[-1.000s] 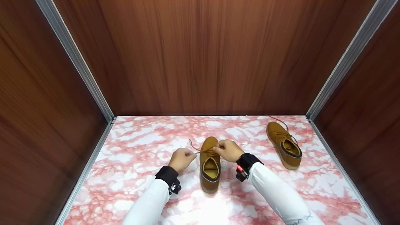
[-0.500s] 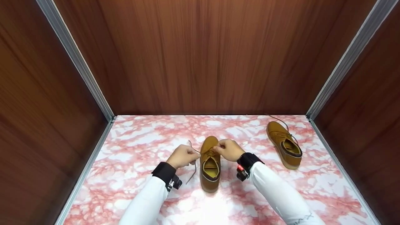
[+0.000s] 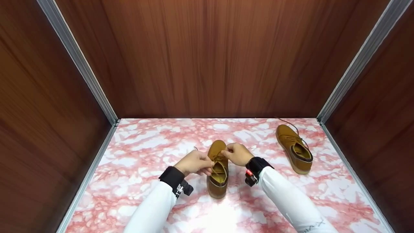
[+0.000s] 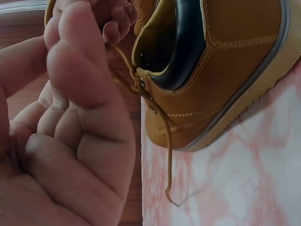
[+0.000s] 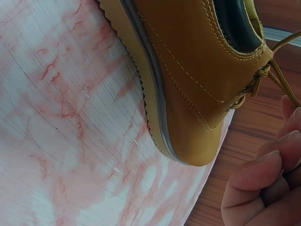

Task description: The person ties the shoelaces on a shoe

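Note:
A tan lace-up shoe (image 3: 217,191) stands on the marbled tabletop, toe pointing away. My left hand (image 3: 194,163) has crossed over the shoe's left side and pinches a shoelace between thumb and fingers, close above the opening. On the other side my right hand (image 3: 238,154) pinches lace near the eyelets. In the right wrist view, lace (image 5: 281,81) runs from the top eyelets to the right fingers (image 5: 256,174). One loose lace end (image 4: 168,155) hangs down the shoe's side onto the tabletop in the left wrist view. The left fingertips hide part of the lace.
A matching tan shoe (image 3: 295,150) stands at the back right, with its lace (image 3: 289,123) trailing toward the rear edge. Wood-grain panels (image 3: 207,58) enclose the pink-and-white tabletop (image 3: 145,139) at the back and both sides, with metal strips at the corners.
My left hand has moved right, from beside the shoe to over its opening, bringing the lace along. My right hand has stayed nearly still at the eyelets.

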